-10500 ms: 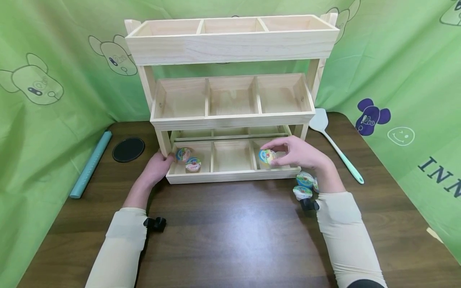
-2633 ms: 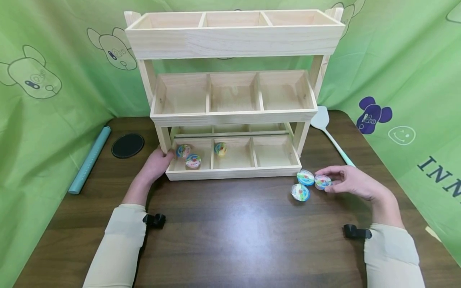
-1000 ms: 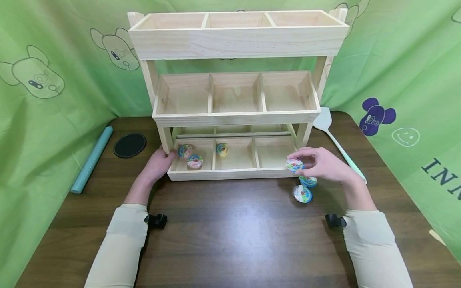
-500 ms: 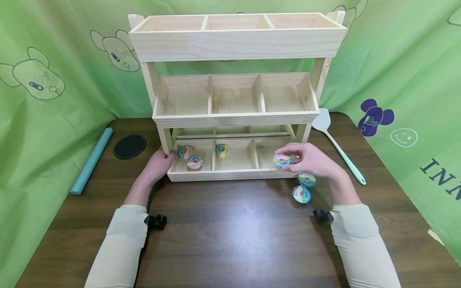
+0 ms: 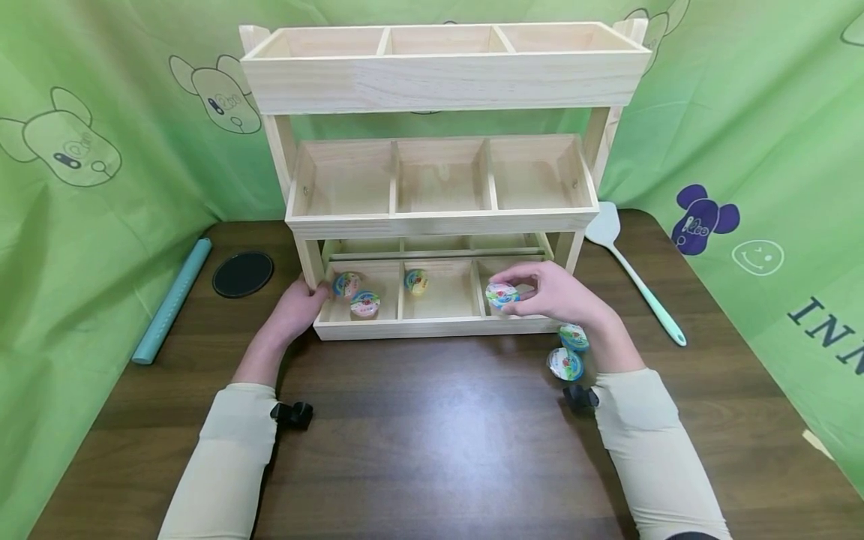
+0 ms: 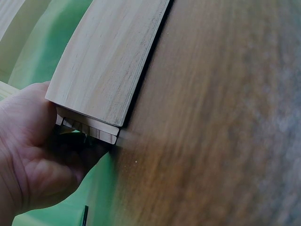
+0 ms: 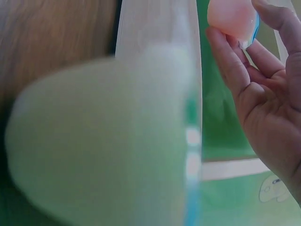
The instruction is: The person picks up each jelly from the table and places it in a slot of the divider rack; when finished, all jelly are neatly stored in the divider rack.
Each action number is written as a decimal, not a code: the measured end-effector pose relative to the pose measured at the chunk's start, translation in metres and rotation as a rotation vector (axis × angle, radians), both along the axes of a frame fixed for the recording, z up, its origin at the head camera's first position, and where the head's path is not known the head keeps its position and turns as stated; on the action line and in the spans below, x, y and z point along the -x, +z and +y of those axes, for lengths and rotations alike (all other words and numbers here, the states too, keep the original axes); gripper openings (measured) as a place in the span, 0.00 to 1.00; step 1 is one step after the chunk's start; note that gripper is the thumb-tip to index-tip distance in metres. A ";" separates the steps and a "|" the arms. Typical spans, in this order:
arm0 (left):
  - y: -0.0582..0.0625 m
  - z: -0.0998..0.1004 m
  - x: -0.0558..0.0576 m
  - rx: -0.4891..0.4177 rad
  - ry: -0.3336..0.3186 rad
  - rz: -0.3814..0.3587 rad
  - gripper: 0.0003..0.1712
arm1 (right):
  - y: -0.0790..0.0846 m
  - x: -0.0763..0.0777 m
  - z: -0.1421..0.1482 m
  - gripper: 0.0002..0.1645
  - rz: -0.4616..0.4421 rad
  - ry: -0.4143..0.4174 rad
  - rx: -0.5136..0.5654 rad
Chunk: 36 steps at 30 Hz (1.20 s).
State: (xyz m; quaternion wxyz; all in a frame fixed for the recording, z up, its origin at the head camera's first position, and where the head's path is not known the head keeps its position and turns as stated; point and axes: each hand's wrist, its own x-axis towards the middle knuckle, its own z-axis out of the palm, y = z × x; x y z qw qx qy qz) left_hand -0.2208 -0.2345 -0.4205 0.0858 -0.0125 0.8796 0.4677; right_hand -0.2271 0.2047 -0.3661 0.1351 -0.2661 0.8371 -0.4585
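Note:
Between the thumb and fingers of my right hand point(image 5: 550, 291) is a small jelly cup point(image 5: 502, 294) with a printed foil lid, held over the right compartment of the bottom tray. Its pink jelly body point(image 7: 230, 19) shows in the right wrist view. My left hand point(image 5: 297, 309) grips the left end of the wooden shelf's bottom tray point(image 5: 432, 328); in the left wrist view the palm point(image 6: 37, 155) is against that end. Two jelly cups, one point(image 5: 347, 284) behind the other point(image 5: 365, 304), lie in the tray's left compartment. A yellow jelly cup point(image 5: 416, 282) lies in the middle one.
Two more jelly cups, one point(image 5: 574, 337) behind the other point(image 5: 565, 364), stand on the table by the tray's right corner. The shelf's middle tier point(image 5: 442, 223) and top tier point(image 5: 445, 82) rise above. A spatula point(image 5: 637, 281) lies right; a black disc point(image 5: 243, 274) and blue-green rod point(image 5: 172, 301) lie left.
A yellow jelly cup has come to the middle compartment. My right hand has picked a pink jelly cup off the table and carried it left over the tray. My left hand keeps its place.

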 end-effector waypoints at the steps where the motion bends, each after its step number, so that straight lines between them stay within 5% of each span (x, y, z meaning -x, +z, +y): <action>1: 0.000 0.000 0.000 0.000 -0.002 0.000 0.37 | 0.000 0.001 -0.002 0.27 0.001 -0.003 -0.007; 22: 0.001 0.000 -0.001 -0.022 -0.001 -0.004 0.36 | -0.007 0.013 -0.050 0.27 0.068 -0.049 -0.079; 36: 0.000 -0.001 0.000 -0.015 0.000 0.000 0.35 | -0.012 0.016 -0.074 0.27 0.022 -0.065 -0.118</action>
